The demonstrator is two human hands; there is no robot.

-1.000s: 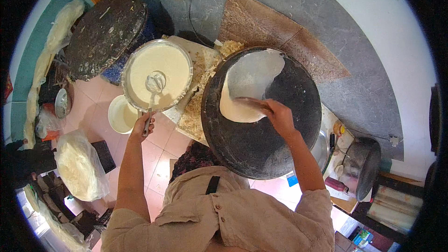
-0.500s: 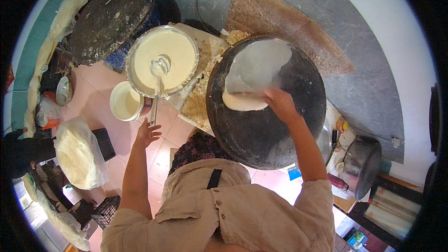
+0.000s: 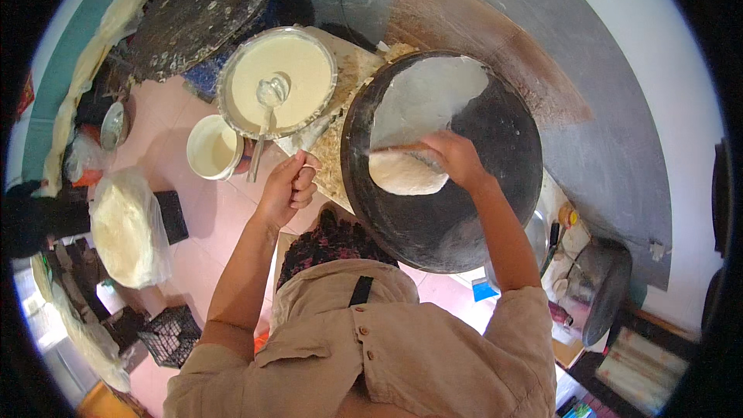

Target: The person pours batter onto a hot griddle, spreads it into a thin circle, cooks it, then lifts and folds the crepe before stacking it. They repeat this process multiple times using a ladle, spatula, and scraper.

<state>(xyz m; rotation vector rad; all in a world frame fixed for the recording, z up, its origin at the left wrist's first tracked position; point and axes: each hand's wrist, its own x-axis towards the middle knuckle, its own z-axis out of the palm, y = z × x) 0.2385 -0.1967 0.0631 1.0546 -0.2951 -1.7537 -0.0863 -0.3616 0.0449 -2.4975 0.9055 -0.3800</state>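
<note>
A round black griddle (image 3: 495, 217) stands in front of me to the right. On it a thin, pale sheet of batter (image 3: 433, 97) covers the far left, and a thicker patch of batter (image 3: 406, 176) lies nearer. My right hand (image 3: 455, 156) grips a thin wooden batter spreader (image 3: 396, 147), its edge along the far side of the thick patch. My left hand (image 3: 290, 188) has its fingers curled, with nothing seen in them, between griddle and bowl. Just beyond it a metal ladle (image 3: 263, 128) rests in the wide bowl of cream-coloured batter (image 3: 309, 70), handle over the rim.
A white bucket (image 3: 212, 149) sits below the batter bowl. At the far left stands a large lidded drum (image 3: 203, 11). Stacked pale rounds in plastic (image 3: 128, 228) lie left, near a black crate (image 3: 170, 335). A dark pot (image 3: 600, 290) is at the right.
My left hand has moved right, away from the ladle handle, and its fingers have curled in. The thick batter patch has spread nearer to me under the spreader. The whole view has shifted slightly.
</note>
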